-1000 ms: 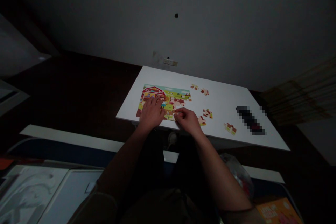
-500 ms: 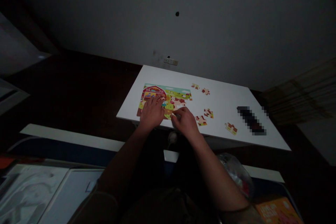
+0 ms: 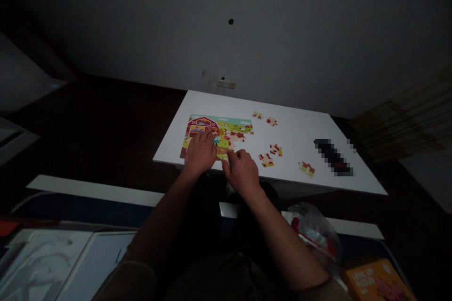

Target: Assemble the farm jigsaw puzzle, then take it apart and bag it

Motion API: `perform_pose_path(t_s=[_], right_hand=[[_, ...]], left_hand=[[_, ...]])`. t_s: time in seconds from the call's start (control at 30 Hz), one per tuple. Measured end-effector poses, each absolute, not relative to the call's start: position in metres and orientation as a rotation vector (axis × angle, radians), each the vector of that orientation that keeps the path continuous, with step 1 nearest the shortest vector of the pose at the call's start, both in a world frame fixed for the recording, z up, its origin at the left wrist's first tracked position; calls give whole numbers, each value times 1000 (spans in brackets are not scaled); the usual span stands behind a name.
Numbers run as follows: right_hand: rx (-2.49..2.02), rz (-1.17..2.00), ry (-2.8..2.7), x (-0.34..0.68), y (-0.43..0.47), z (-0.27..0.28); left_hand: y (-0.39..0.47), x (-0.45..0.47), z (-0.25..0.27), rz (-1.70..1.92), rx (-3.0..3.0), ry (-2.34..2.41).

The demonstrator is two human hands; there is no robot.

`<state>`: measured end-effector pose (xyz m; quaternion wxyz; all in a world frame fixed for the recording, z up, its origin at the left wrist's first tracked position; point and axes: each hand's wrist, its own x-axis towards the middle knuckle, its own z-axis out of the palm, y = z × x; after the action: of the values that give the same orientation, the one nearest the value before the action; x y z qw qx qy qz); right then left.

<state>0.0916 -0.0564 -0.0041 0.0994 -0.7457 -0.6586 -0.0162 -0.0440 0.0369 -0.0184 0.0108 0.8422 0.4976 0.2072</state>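
Dim light hangs over the room, a grey wall filling the top of the frame and a socket strip set low on it. From where I stand, the white table slants across the centre and right. On its left part lies the farm puzzle, red barn at its upper left, cow to the right. The person's left hand rests flat on it, fingers loosely spread, grasping nothing. The right hand is at the puzzle's lower right edge, fingers curled — whether it pinches a piece, I cannot tell. Five loose pieces lie right of the puzzle — two higher up, three lower. A dark, pixelated object sits farther right; an orange box fills the lower right corner.
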Motion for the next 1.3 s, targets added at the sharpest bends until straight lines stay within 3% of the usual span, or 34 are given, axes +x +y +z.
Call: perform_pose_path(t_s=[0.7, 0.93, 1.3], right_hand=[[-1873, -31, -1888, 137, -89, -12], [-2137, -198, -1547, 207, -106, -26], [-2112, 186, -1650, 206, -91, -14]], left_hand=[[37, -40, -17, 436, 2636, 1577], [38, -37, -16, 383, 2631, 1573], [36, -34, -12, 378, 2623, 1575]])
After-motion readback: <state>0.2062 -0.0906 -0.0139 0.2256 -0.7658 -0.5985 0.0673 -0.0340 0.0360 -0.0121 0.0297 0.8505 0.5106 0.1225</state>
